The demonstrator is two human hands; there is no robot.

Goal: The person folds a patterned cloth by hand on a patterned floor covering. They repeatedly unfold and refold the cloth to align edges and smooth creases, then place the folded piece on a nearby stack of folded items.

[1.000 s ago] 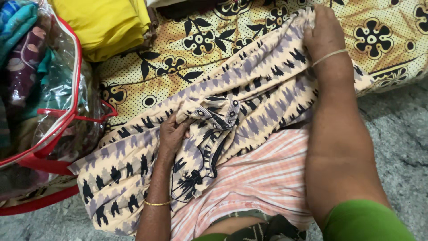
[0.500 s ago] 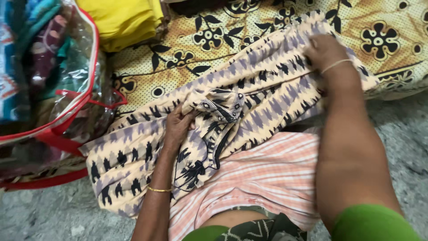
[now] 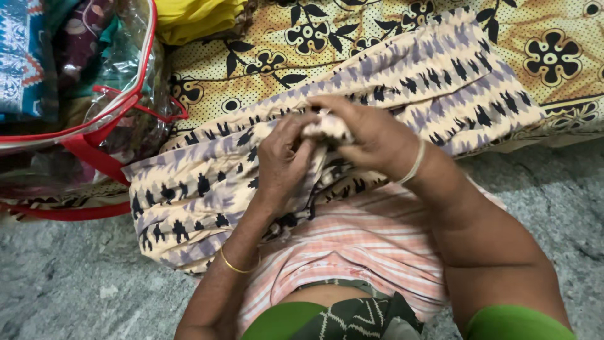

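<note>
A cream cloth with black and lilac zigzag motifs [image 3: 440,75] lies across my lap and over a yellow floral sheet [image 3: 541,38]. Both hands meet at its middle fold. My left hand [image 3: 283,160], with a thin gold bangle on the wrist, pinches the bunched edge from the left. From the right, my right hand [image 3: 362,135], with a pale band at the wrist, grips the same bunched edge. A pink striped cloth [image 3: 352,252] covers my lap under the patterned one.
A clear plastic bag with red trim [image 3: 100,119], stuffed with folded clothes, stands at the left. Folded yellow fabric [image 3: 195,16] lies at the top. Grey stone floor [image 3: 553,201] runs along the right and bottom left.
My right hand left the far end of the patterned cloth and came in to the middle beside my left hand. Both hands now hold the bunched edge. The view shifted left.
</note>
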